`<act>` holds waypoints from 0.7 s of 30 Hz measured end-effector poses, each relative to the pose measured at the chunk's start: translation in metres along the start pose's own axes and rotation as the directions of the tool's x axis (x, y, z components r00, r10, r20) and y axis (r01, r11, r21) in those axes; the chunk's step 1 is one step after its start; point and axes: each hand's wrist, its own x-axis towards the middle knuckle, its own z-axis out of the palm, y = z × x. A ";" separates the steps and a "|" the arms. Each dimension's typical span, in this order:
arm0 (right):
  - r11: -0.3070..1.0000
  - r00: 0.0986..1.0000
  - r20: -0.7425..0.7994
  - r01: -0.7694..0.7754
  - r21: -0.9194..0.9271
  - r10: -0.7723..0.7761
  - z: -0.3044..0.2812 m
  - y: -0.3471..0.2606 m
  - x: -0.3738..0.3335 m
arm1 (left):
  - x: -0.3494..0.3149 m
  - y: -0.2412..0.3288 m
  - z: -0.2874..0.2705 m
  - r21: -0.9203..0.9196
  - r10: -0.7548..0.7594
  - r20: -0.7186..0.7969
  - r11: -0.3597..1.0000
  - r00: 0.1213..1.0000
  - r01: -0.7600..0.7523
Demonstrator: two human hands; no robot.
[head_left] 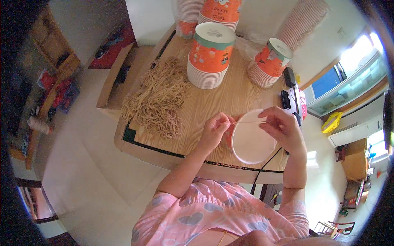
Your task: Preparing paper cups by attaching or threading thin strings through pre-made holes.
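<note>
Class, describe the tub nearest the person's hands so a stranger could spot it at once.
Start at the front of the wooden table. The tub appears between the left hand and right hand. Unlike the upside-down stacks farther back, it shows its pale open mouth.

Home, by look of it: wood-grain table (201, 107), red floor mat (107, 62), wooden cabinet (354, 159), bright window (361, 55).

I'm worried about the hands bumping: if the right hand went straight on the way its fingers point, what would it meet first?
Probably the left hand, leftward along the thin string and over the paper tub; depth is unclear, so the right hand might brush the tub first.
</note>
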 end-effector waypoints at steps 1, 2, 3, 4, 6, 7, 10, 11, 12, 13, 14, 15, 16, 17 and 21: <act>0.999 0.999 0.040 0.027 -0.036 -0.025 0.001 -0.002 0.005 | -0.001 0.003 0.002 -0.112 -0.066 0.047 0.991 0.997 0.071; 0.983 0.993 0.068 0.101 -0.152 -0.091 0.005 -0.002 0.013 | -0.002 -0.001 0.002 -0.111 -0.066 0.048 0.991 0.997 0.071; 0.966 0.982 0.118 0.166 -0.198 -0.145 0.010 0.003 0.022 | -0.005 -0.006 -0.001 -0.114 -0.070 0.072 0.990 0.995 0.078; 0.943 0.969 0.161 0.225 -0.244 -0.190 0.015 0.012 0.030 | -0.006 -0.008 -0.001 -0.119 -0.076 0.108 0.989 0.991 0.089; 0.951 0.971 0.189 0.190 -0.244 -0.146 0.025 0.037 0.043 | -0.007 -0.005 0.002 -0.101 -0.127 0.121 0.985 0.984 0.140; 0.959 0.969 0.203 0.185 -0.217 -0.141 0.030 0.049 0.050 | -0.007 -0.002 0.002 -0.079 -0.177 0.123 0.979 0.977 0.187; 0.975 0.970 0.203 0.168 -0.148 -0.136 0.046 0.068 0.061 | -0.002 0.002 0.006 -0.031 -0.244 0.042 0.969 0.969 0.245; 0.988 0.983 0.179 0.059 -0.141 -0.033 0.050 0.069 0.061 | -0.001 0.002 0.007 -0.034 -0.237 0.036 0.971 0.971 0.238; 0.990 0.985 0.159 -0.048 -0.130 0.069 0.053 0.067 0.063 | -0.001 0.001 0.007 -0.139 -0.272 0.035 0.952 0.962 0.274; 0.990 0.984 0.168 -0.040 -0.134 0.063 0.055 0.068 0.062 | 0.000 0.000 0.008 -0.243 -0.306 0.040 0.920 0.951 0.306; 0.994 0.990 0.138 -0.018 -0.104 0.033 0.058 0.070 0.061 | 0.000 -0.002 0.010 -0.249 -0.301 0.032 0.921 0.953 0.299; 0.997 0.994 0.109 0.001 -0.072 0.007 0.060 0.071 0.061 | -0.002 -0.005 0.011 -0.265 -0.309 -0.013 0.918 0.951 0.295; 0.997 0.993 0.117 0.004 -0.074 0.005 0.061 0.072 0.061 | -0.002 -0.008 0.012 -0.282 -0.318 -0.057 0.915 0.946 0.290; 0.998 0.993 0.114 -0.015 -0.059 0.022 0.061 0.074 0.062 | -0.002 -0.013 0.011 -0.286 -0.318 -0.064 0.914 0.946 0.288; 0.999 0.993 0.107 -0.039 -0.037 0.043 0.062 0.077 0.061 | -0.001 -0.024 0.008 -0.099 -0.276 -0.020 0.957 0.961 0.273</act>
